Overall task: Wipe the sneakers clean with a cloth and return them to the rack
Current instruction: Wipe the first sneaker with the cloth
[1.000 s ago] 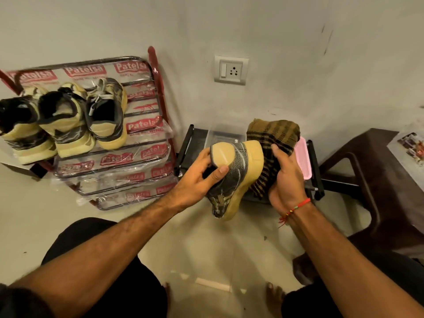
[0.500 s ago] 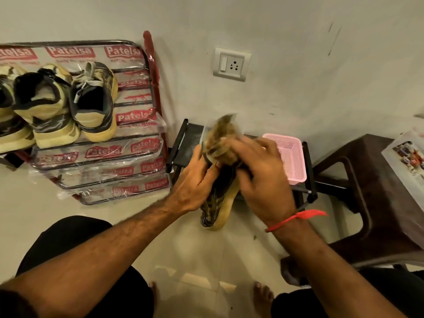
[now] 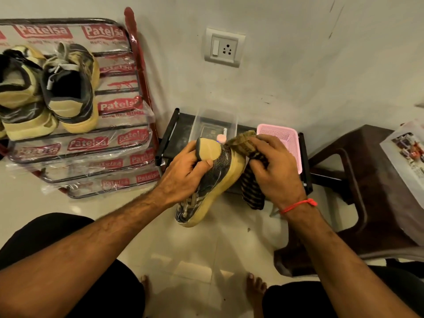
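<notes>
Fingers of left hand [image 3: 183, 171] grip sneaker [image 3: 213, 182]; right hand [image 3: 273, 171] presses cloth [image 3: 250, 171] against its sole edge.

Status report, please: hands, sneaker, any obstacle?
Left hand grips sneaker. Right hand presses cloth on its sole edge. Nothing in the way.

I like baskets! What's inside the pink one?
The pink basket shows only bare mesh inside. The right hand with the cloth covers its near part, so that stays unseen.
</notes>
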Demonstrator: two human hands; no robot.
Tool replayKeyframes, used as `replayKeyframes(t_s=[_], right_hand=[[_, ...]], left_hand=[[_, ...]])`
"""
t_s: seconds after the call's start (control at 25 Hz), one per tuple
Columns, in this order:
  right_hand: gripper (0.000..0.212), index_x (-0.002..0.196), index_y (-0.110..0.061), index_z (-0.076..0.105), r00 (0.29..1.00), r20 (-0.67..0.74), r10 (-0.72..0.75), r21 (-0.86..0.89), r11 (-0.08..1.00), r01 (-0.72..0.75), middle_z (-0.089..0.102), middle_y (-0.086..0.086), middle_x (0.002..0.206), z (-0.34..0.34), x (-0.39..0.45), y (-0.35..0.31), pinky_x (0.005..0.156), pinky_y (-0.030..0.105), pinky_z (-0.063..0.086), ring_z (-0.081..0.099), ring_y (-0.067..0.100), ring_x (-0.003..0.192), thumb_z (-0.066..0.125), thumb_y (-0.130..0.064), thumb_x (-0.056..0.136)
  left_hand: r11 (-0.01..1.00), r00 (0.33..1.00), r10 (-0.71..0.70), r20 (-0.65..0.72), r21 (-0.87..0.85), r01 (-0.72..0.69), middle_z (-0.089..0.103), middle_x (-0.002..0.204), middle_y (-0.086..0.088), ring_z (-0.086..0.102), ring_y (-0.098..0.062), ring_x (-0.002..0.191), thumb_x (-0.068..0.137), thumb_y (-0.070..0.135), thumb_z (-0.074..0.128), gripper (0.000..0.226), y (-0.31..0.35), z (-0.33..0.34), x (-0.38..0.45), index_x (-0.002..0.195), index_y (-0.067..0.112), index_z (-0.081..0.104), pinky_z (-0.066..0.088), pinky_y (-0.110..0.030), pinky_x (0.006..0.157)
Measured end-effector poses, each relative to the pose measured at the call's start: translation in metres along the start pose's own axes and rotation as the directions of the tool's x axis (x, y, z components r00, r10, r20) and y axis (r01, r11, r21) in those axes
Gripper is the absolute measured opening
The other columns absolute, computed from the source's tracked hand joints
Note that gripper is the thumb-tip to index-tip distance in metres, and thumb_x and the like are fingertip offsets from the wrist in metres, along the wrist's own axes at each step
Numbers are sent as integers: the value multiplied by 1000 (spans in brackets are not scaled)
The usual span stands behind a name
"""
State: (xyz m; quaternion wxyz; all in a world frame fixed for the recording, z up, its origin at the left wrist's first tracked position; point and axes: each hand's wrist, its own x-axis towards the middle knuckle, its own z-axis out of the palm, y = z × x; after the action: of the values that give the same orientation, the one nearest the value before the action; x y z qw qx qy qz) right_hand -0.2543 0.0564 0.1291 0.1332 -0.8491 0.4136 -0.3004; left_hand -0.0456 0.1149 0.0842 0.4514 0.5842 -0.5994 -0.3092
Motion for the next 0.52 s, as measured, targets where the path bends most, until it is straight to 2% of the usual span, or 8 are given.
replayKeyframes(t_s=[0.12,0.16,0.24,0.4,0.52], right_hand=[[48,134,-15,61,967,112,-227,-56,970,235,52,11,140,6,-14,-7,96,32,43,50,28,112,51,-23,88],[46,134,-14,61,964,108,-242,-55,967,249,53,11,141,5,-13,-4,96,32,44,50,28,112,54,-19,89],[43,131,-11,65,981,40,-190,-20,981,190,57,12,136,6,-10,0,97,37,47,52,28,111,60,-13,88],[37,124,-9,68,941,38,-335,-70,939,337,61,14,131,15,-19,-11,91,32,47,55,31,103,57,-17,89],[36,120,-6,70,967,-34,-252,-87,965,248,62,16,128,10,-11,-6,90,36,48,55,34,99,67,-7,84]], left_hand=[[998,999,21,44,-61,-19,61,128,-3,63,-18,114,95,45,42,46,-4,1,2,125,18,65,55,-48,98],[998,998,13,58,-57,-10,61,131,-3,63,-20,116,96,45,42,48,-6,3,2,126,15,65,55,-49,98],[1000,998,-16,64,-13,17,57,135,0,61,-20,118,95,48,43,53,-10,4,3,128,13,65,55,-50,98],[1000,997,22,69,-17,-21,60,130,-3,62,-21,116,98,40,38,47,-12,3,2,126,13,64,55,-50,99],[1000,996,10,88,-22,-8,59,128,-1,62,-21,113,96,40,42,45,-10,2,2,122,12,66,54,-49,97]])
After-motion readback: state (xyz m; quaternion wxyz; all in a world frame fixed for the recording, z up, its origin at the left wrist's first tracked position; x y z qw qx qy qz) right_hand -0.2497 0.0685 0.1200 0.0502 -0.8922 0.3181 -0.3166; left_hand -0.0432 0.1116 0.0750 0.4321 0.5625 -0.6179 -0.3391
